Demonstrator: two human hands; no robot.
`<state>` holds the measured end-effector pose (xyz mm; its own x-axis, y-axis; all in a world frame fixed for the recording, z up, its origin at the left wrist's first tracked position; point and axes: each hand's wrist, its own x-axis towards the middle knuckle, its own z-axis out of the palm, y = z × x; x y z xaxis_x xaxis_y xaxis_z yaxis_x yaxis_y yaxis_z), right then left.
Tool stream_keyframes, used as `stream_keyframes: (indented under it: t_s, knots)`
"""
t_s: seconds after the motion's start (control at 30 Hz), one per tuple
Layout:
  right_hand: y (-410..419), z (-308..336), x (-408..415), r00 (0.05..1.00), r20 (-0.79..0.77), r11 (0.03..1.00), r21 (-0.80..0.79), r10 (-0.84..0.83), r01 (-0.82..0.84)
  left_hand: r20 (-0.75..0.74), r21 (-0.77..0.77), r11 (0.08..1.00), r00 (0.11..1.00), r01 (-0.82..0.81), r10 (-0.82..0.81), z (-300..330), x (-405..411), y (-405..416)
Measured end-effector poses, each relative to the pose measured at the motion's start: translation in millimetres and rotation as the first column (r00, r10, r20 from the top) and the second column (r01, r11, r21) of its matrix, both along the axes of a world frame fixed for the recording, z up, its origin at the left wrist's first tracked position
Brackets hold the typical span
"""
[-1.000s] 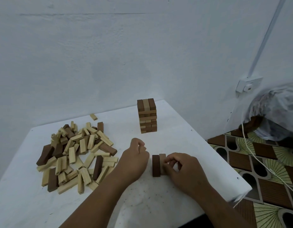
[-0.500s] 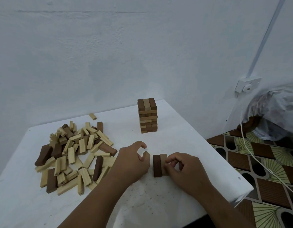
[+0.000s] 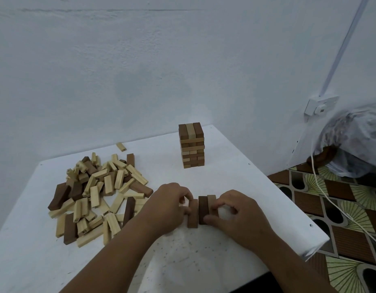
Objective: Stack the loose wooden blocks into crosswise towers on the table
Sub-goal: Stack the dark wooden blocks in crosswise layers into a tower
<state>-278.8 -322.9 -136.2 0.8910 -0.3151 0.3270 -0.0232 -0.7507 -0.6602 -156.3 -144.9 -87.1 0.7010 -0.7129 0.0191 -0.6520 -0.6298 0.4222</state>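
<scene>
Now left hand [image 3: 169, 205] pinches third block [image 3: 192, 213], right hand [image 3: 235, 212] grips block pair [image 3: 206, 209] between

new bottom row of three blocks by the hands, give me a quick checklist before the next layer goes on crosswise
1. Three blocks in the row: medium-brown block, dark block, right block side by side: ok.
2. Ends flush: medium-brown block sits nearer the camera than the other two: not ok.
3. Gaps closed: dark and right blocks touch; seam beside the medium-brown block: cannot tell.
4. Left hand grips the medium-brown block, right hand steadies the row: ok.
5. Loose pile on the table for more blocks: ok.
</scene>
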Motion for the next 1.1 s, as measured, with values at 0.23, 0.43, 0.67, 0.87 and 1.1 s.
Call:
stream_keyframes:
  t_s: [0.23,0.43,0.67,0.87,1.1]
  knots:
    - [-2,-2,1,0.999,-0.031,0.999,-0.038,0.039,-0.040,0.069,0.000,0.986,0.984,0.165,-0.164,-8,3,0]
    - [0,2,-1,0.995,-0.076,0.994,-0.092,0.060,-0.067,0.074,-0.047,0.990,0.989,0.134,-0.130,-13,7,2]
    - [3,4,1,0.993,-0.095,0.991,-0.099,0.075,-0.085,0.102,-0.095,0.989,0.990,0.111,-0.101,-19,2,4]
    - [1,1,2,0.994,-0.086,0.989,-0.126,0.065,-0.076,0.072,-0.038,0.983,0.981,0.182,-0.179,-15,6,14]
    - [1,-2,1,0.997,-0.034,0.993,-0.089,0.072,-0.074,0.049,-0.068,0.965,0.967,0.252,-0.249,-14,4,14]
